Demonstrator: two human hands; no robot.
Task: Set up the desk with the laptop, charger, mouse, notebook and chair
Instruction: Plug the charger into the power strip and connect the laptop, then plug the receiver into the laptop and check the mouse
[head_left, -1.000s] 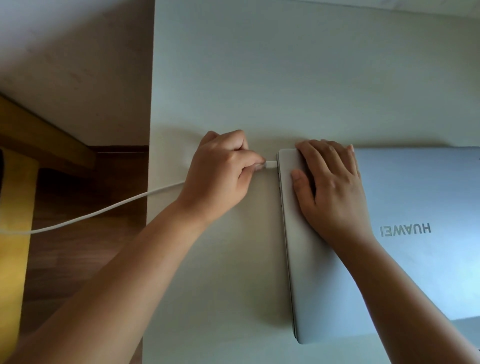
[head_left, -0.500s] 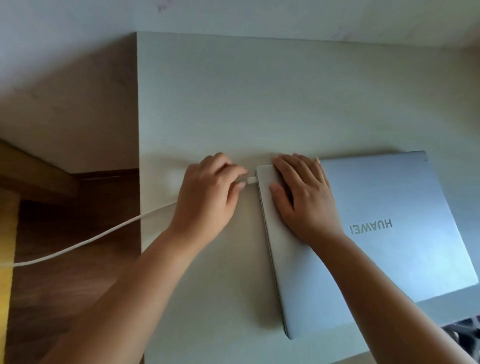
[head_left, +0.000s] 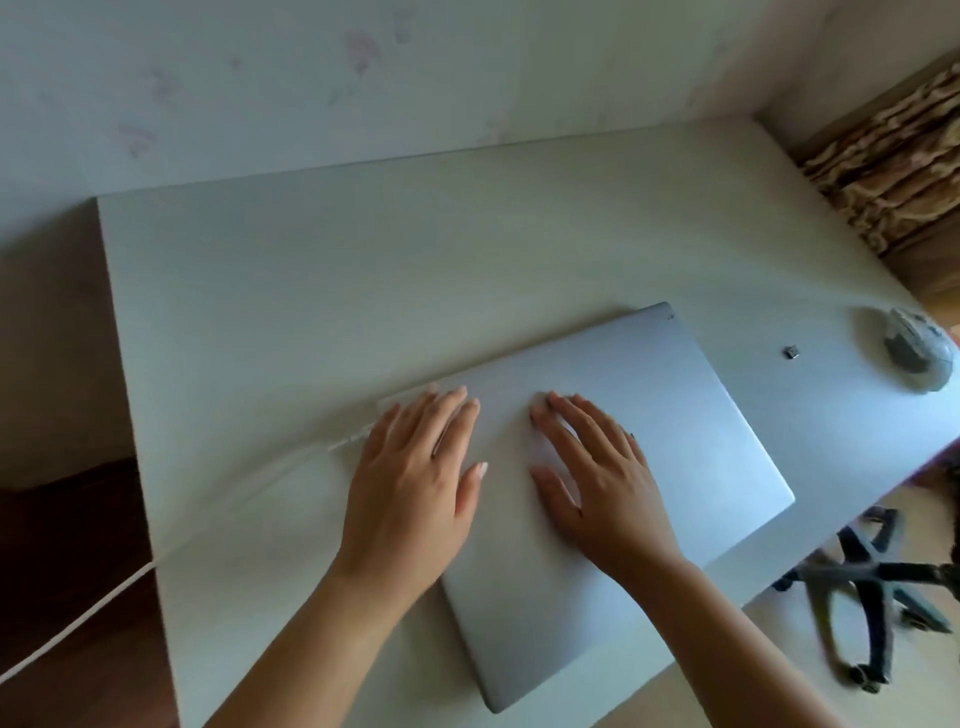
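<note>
Progress check: laptop and charger placed, notebook not in view

Desk (head_left: 363, 270) is filling the frame centre. Closed laptop (head_left: 649, 426) is lying centre-right; left hand (head_left: 410, 488) and right hand (head_left: 597, 478) are resting flat on its lid, grasping nothing. Chair base (head_left: 862, 587) is waiting lower right. Charger cable (head_left: 78, 623) is running to the laptop's left edge. Mouse (head_left: 919, 353) is sitting far right.

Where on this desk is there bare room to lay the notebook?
The widest bare patch lies between the wall edge of the desk and the closed laptop. It is tighter at the right, by the mouse and a small dark piece.
</note>
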